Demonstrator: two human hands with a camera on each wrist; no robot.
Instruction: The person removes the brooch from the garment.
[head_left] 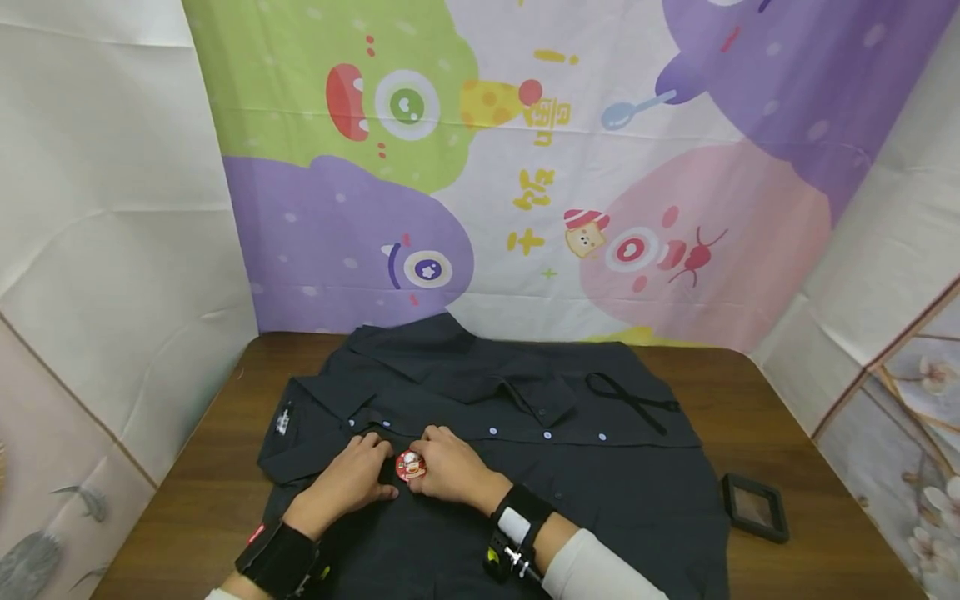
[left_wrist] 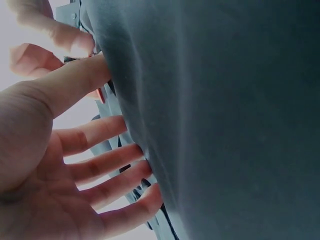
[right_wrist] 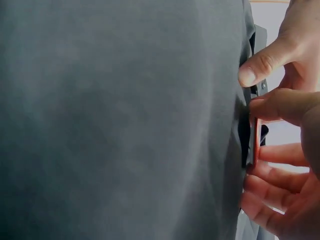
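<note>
A dark button-up shirt (head_left: 525, 467) lies spread flat on a wooden table (head_left: 195, 492). A small round red badge (head_left: 410, 465) sits on the shirt's front near the button line. My right hand (head_left: 448, 467) pinches the badge; in the right wrist view its red edge (right_wrist: 256, 140) shows between thumb and fingers against the shirt (right_wrist: 125, 120). My left hand (head_left: 352, 479) rests just left of the badge. In the left wrist view its nearly straight fingers (left_wrist: 107, 165) and thumb touch the shirt fabric (left_wrist: 225, 125) with their tips.
A small black rectangular frame (head_left: 753, 507) lies on the table to the right of the shirt. A black ribbon (head_left: 630, 402) lies on the shirt's far right part. A cartoon backdrop (head_left: 525, 167) and white cloth walls close the table in.
</note>
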